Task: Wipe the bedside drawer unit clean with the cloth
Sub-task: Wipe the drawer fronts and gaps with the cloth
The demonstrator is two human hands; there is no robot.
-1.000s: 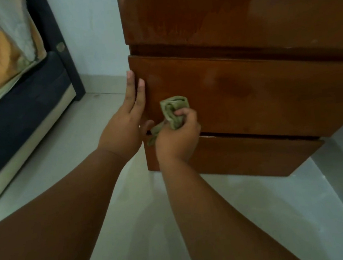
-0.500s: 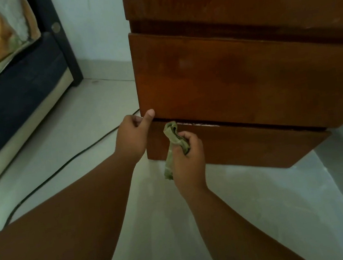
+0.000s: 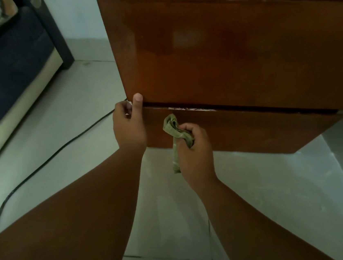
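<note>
Your left hand (image 3: 129, 125) hooks its fingers (image 3: 137, 103) closed on the lower left corner of the glossy brown wooden drawer front (image 3: 222, 55) of the bedside unit. Your right hand (image 3: 193, 148) is fisted around the crumpled olive-green cloth (image 3: 174, 127), just off the bottom panel (image 3: 251, 129). That panel and gap look unwiped.

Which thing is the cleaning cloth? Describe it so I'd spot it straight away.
Find the big brown drawer unit filling the upper right. In front of its lowest panel, the right hand grips the cloth. It is a crumpled olive-green wad with a tail hanging below the fist, the only green thing against the wood.
</note>
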